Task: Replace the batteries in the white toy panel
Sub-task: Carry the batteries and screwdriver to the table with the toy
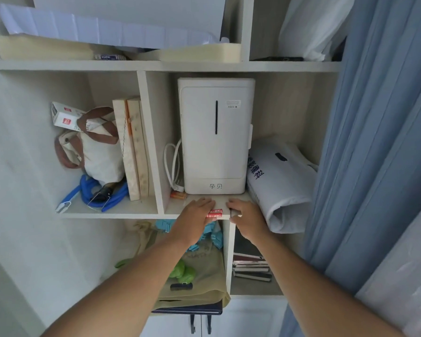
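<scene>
Both hands up at the front edge of the middle shelf (112,214), arms reaching from below. Left hand (194,218) palm down, fingers spread flat over the left part of a thin white panel (223,203) lying at the shelf's front edge; not closed on anything, grip wide and pressing rather than grasping. Right hand (247,218) at the panel's right end, fingers curled over the shelf's front edge, pinching the panel's corner as far as can be told. Between the two hands, red batteries (214,213) lying side by side in the panel, touching the left hand's fingers. Two orange batteries (178,195) loose on the shelf toward its back left, just beside a coiled white cable (171,164). Directly behind the panel, a tall white appliance (215,135) standing upright. To the right, a rolled white bag (281,183) with dark print, overhanging the shelf's front right corner. Left compartment: canvas bag (95,152), upright books (131,147), blue rope (102,193). Blue curtain (374,142) along the right.
</scene>
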Demonstrator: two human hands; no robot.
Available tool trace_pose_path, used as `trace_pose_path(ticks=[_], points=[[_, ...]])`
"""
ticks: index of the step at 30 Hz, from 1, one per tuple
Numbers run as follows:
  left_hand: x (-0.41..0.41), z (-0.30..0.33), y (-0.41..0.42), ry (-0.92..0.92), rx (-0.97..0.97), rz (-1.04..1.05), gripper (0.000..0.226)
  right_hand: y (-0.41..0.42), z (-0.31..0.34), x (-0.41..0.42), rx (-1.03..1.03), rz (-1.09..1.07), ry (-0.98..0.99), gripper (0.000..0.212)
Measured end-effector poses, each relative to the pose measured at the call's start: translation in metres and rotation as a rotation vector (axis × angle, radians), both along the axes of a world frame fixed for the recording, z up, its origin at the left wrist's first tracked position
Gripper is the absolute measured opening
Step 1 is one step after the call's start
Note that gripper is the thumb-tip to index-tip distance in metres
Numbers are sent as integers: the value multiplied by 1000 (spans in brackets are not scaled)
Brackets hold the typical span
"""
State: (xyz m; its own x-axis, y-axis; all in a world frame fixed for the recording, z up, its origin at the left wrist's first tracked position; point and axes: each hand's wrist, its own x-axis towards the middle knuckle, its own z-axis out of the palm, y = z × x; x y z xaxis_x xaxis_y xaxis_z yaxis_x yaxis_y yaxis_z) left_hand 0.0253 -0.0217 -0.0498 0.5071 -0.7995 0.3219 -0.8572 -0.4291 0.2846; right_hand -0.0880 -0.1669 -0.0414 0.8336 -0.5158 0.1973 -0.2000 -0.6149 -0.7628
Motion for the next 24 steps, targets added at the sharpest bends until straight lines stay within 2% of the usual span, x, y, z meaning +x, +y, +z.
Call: trace_pose_path(ticks=[4, 9, 12, 16, 18, 21, 24], points=[[-1, 1, 5, 41, -27, -2, 45, 0, -6, 2, 27, -9, -38, 40], [-6, 13, 33, 220, -194, 28, 28, 23, 6, 2, -75, -37, -122, 16], [-2, 21, 72, 272, -285, 91, 27, 58, 16, 12, -75, -18, -158, 13], [9, 32, 155, 483, -435, 181, 14, 130, 27, 43, 110, 62, -209, 13], [16, 36, 209, 591, -498, 263, 18, 179, 32, 59, 234, 127, -176, 13], [24, 34, 303, 651, -592, 391, 20, 266, 32, 85, 368, 251, -102, 18], [24, 26, 408, 663, -636, 534, 20, 365, 26, 107, 415, 416, -49, 30]])
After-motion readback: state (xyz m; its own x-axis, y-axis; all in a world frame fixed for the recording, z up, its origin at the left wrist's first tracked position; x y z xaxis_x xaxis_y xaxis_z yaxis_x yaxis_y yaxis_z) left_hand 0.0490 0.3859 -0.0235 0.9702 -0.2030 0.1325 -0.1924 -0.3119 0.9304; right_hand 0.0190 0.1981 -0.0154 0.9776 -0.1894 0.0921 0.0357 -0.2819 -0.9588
